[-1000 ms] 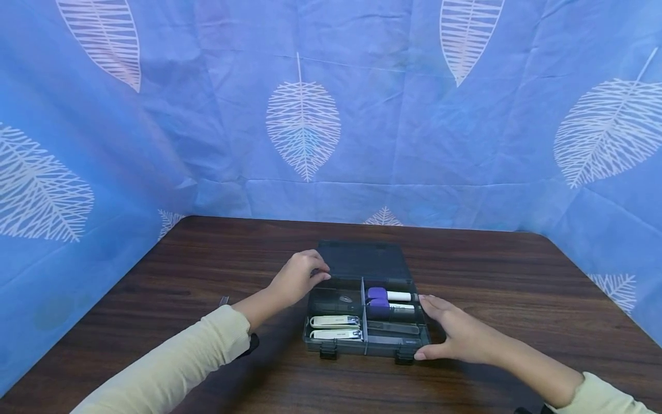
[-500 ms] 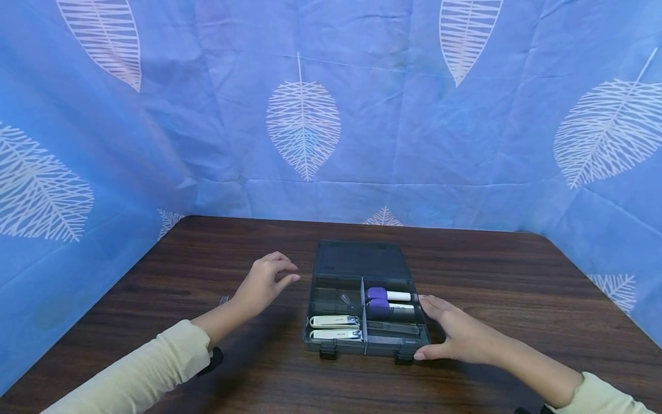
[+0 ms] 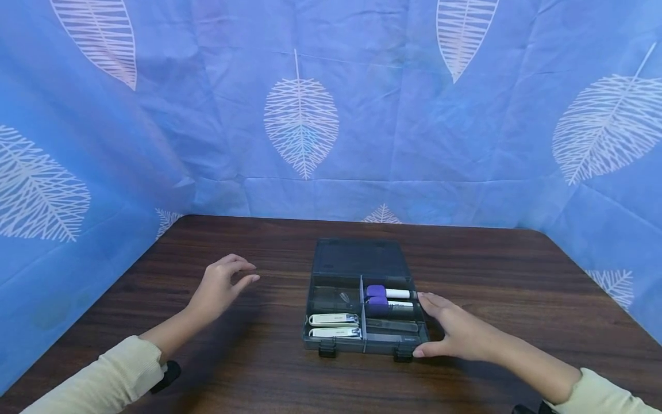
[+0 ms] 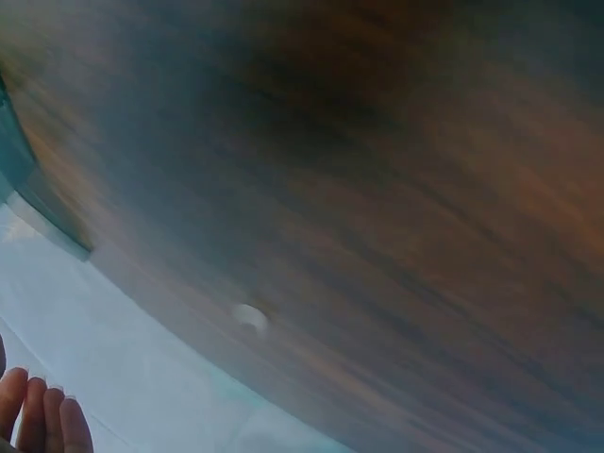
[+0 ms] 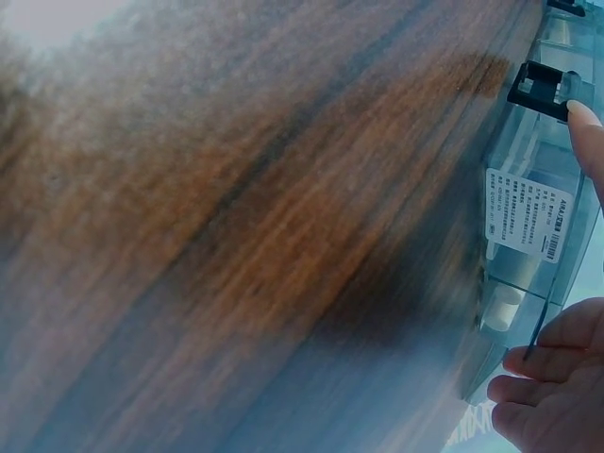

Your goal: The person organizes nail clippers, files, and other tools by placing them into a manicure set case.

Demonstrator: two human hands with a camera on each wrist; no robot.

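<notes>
A smoky clear plastic box (image 3: 362,345) stands on the wooden table with its lid (image 3: 360,257) thrown back. Two cream nail clippers (image 3: 334,319) lie in its front left compartment. Behind on the right sit two short purple-and-white tubes (image 3: 395,294), kind unclear. My right hand (image 3: 460,332) rests along the box's right end, fingers on the side wall and thumb at the front corner; in the right wrist view the thumb touches a black latch (image 5: 541,92). My left hand (image 3: 220,286) hovers over the table left of the box, thumb and fingertips apart, holding nothing visible.
Dark wooden table (image 3: 289,385) under everything; a blue leaf-print cloth (image 3: 217,103) hangs around its back and sides. A small whitish piece (image 4: 250,318) shows blurred in the left wrist view. A vertical divider (image 3: 362,310) splits the box; a printed label (image 5: 527,213) marks its side.
My left hand has drawn away from the box's left edge, moving left over the table. The right hand and the box have stayed put.
</notes>
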